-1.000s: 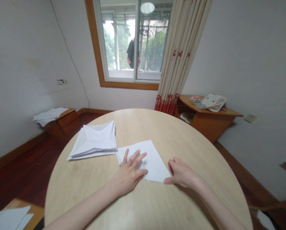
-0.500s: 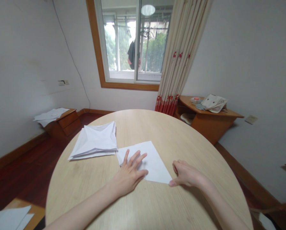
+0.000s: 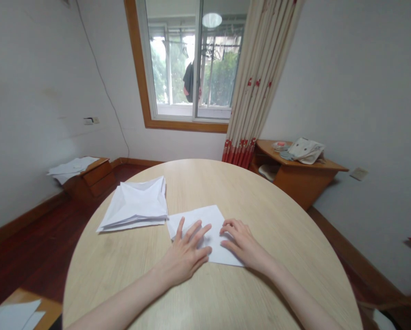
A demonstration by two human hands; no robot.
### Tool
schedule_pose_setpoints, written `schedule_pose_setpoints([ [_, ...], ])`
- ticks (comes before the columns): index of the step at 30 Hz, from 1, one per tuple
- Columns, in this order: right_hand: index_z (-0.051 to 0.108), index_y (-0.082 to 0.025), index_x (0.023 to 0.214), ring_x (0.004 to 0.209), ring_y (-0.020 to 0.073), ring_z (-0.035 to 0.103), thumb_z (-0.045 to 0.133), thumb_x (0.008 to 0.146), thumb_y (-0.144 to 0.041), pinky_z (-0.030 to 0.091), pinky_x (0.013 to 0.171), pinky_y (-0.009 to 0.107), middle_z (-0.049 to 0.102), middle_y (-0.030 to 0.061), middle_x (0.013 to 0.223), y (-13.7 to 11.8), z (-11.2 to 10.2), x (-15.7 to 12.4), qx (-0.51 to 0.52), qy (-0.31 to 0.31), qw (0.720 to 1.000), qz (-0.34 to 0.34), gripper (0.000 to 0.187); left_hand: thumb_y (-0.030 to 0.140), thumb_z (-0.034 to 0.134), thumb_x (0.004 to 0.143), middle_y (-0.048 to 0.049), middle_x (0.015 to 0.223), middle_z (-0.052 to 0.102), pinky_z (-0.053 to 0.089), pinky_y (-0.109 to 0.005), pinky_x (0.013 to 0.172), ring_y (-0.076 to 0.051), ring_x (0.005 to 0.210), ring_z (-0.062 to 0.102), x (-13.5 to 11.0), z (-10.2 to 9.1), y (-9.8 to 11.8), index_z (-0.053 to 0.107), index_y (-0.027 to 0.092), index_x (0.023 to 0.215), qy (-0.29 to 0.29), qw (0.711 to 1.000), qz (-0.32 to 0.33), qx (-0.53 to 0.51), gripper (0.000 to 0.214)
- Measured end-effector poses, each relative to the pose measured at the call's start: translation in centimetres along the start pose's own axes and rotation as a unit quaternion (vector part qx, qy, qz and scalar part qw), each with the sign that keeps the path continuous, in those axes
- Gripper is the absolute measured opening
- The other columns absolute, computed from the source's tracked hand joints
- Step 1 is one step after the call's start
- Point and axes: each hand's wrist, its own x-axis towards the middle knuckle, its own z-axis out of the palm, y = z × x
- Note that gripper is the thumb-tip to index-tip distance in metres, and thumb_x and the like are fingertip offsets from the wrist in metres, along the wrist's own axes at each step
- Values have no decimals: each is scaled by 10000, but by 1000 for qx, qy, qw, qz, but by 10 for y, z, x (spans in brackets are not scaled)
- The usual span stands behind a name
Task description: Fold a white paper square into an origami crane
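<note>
Presenting as plain white paper [image 3: 215, 234], angular in outline, with straight edges. Lying nearly flat on the round tabletop [image 3: 191, 185], centrally. Pointing one corner toward the far side and tapering another toward the near right. Extending a left corner close beside the paper stack [image 3: 140, 197], not showing whether touching. Being partly covered toward the near left, hiding that outline.

No readable text, label, brand, number or sign in frame. Paper sheet [image 3: 212, 215], lower centre: no legible writing. Paper stack [image 3: 140, 197], left of centre: likewise. Curtain [image 3: 260, 73], upper right of centre: red motifs, no letters legible. Pale bag [image 3: 307, 150], right of centre: dark spots, too small to read. Wall plate [image 3: 358, 173], far right: no legible marking.
</note>
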Motion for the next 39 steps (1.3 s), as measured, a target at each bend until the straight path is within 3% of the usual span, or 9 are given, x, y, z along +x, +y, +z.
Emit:
schedule_pose_setpoints([
  [5, 549, -242, 1289, 1336, 234, 384, 432, 939, -284, 289, 1096, 458, 458, 86, 1440, 5, 17, 1, 9, -49, 997, -50, 371, 299, 530, 928, -54, 1492, 325, 112, -614, 1119, -318, 1399, 179, 2, -6, 1, 626, 265, 1064, 7, 1000, 3, -19, 170],
  [10, 486, -241, 1368, 1375, 213, 338, 390, 964, -304, 232, 1137, 461, 399, 70, 1482, 3, 16, 1, 19, -93, 995, -30, 420, 196, 492, 915, -107, 1482, 294, 331, -542, 1066, -346, 1398, 176, 4, -12, 1, 483, 237, 1318, 48, 998, 4, -27, 405],
  [16, 470, -220, 1383, 1383, 220, 323, 438, 948, -307, 227, 1147, 443, 378, 76, 1491, 5, 9, 1, 18, -107, 994, -21, 445, 249, 372, 981, -151, 1429, 289, 454, -367, 984, -232, 1232, 467, 0, -15, -1, 232, 239, 1472, 96, 988, -44, -111, 510],
  [22, 480, -232, 1374, 1378, 221, 334, 446, 946, -322, 239, 1142, 441, 390, 69, 1485, 11, 5, 0, 4, -105, 994, -7, 439, 431, 309, 997, -148, 1323, 474, 461, -382, 941, -251, 1213, 486, -4, -16, -4, 209, 232, 1458, 124, 946, -80, -290, 512],
  [25, 493, -238, 1364, 1375, 226, 337, 459, 940, -340, 248, 1136, 445, 392, 64, 1485, 14, 4, 0, 9, -105, 994, -4, 437, 535, 284, 980, -123, 1154, 607, 502, -323, 800, -191, 901, 632, -6, -13, -5, 247, 215, 1436, 130, 900, -108, -402, 559],
  [27, 502, -242, 1358, 1372, 235, 340, 473, 934, -359, 251, 1133, 452, 396, 63, 1483, 16, 4, -1, 15, -103, 995, -3, 441, 616, 265, 950, -98, 995, 664, 509, -293, 711, -160, 720, 639, -6, -12, -5, 301, 182, 1406, 120, 865, -134, -468, 630],
  [31, 513, -222, 1351, 1368, 243, 347, 487, 927, -376, 257, 1130, 445, 401, 79, 1478, 19, 4, -1, 20, -101, 995, -7, 452, 727, 219, 885, -86, 779, 691, 510, -282, 631, -181, 647, 650, -6, -12, -5, 478, 121, 1276, 67, 821, -170, -542, 766],
  [39, 509, -233, 1356, 1367, 249, 350, 469, 934, -394, 261, 1129, 452, 399, 77, 1480, 15, 4, 0, 14, -101, 995, -3, 453, 797, 189, 829, -104, 740, 719, 487, -275, 614, -192, 640, 666, 0, -13, -6, 641, 111, 1084, -71, 806, -185, -557, 860],
])
